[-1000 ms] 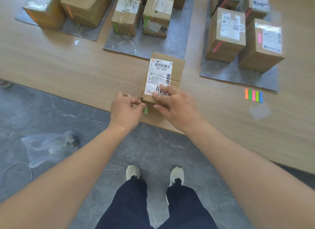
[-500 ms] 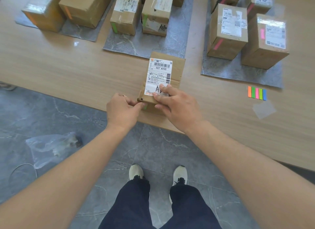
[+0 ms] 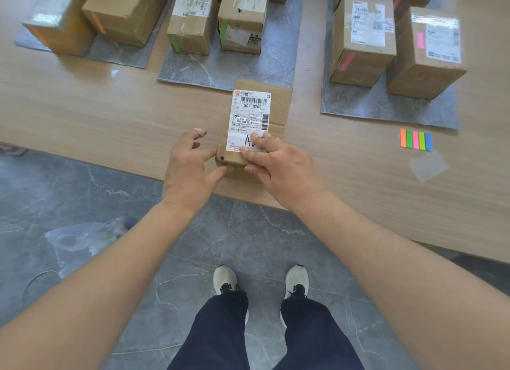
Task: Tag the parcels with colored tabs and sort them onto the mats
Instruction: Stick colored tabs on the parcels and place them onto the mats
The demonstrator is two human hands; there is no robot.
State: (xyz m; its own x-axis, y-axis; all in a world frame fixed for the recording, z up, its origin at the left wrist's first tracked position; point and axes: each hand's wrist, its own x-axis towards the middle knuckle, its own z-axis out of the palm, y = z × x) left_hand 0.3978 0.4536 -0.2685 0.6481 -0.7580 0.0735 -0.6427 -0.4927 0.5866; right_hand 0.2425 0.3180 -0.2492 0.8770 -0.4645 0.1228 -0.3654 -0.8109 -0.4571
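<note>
While my right hand (image 3: 278,164) presses flat on the near end of the labelled parcel (image 3: 258,121), fingers spread over the shipping label and pinning it to the wooden table (image 3: 110,116), my left hand (image 3: 190,164) sits at the parcel's near left corner with fingers loosely spread and the thumb touching the near face, pinching nothing. A sliver of green tab (image 3: 229,164) shows at that corner, so I judge the tagging step is about finished and sorting comes next. Off to my right lies the strip of colored tabs (image 3: 416,140), well apart from the parcel. Just beyond the parcel is the middle mat (image 3: 234,66), where two boxes carry green tabs; the left mat (image 3: 116,54) holds orange-tagged boxes and the right mat (image 3: 386,105) pink-tagged ones. My next move, I reckon, calls for gripping the parcel by both sides and setting it on the bare near part of the middle mat, beside its green-tagged fellows.
</note>
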